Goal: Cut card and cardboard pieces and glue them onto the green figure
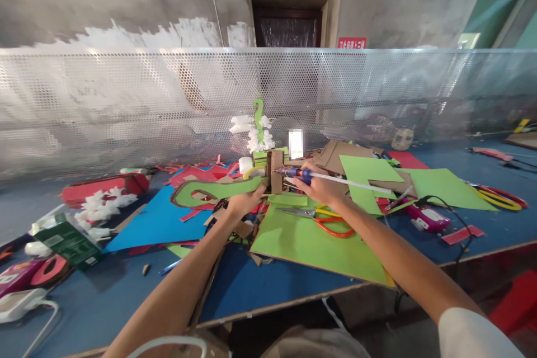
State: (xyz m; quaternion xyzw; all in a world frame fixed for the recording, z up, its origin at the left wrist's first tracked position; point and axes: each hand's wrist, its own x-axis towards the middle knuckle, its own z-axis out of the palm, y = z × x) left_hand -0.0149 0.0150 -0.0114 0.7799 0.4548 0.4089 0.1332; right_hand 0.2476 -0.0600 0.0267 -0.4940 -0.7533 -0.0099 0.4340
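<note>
My left hand [246, 201] is closed on a green hook-shaped cardboard piece [210, 193] with brown edges. At the piece's right end stands a brown cardboard block [277, 172]. My right hand [314, 182] grips a blue hot glue gun [298, 173], its nozzle against or very near the block. A clear glue stick [352, 183] runs out of the gun's rear to the right. Scissors [323, 218] with yellow and orange handles lie on a green sheet [302, 249] below my right hand.
A green hook figure with white flowers [259, 123] stands behind, near a bright phone-like screen [296, 143]. Blue card [163, 221] and red scraps lie left, beside a green box [67, 240]. More scissors [499, 197] rest far right. A perforated metal screen [146, 100] borders the table's back.
</note>
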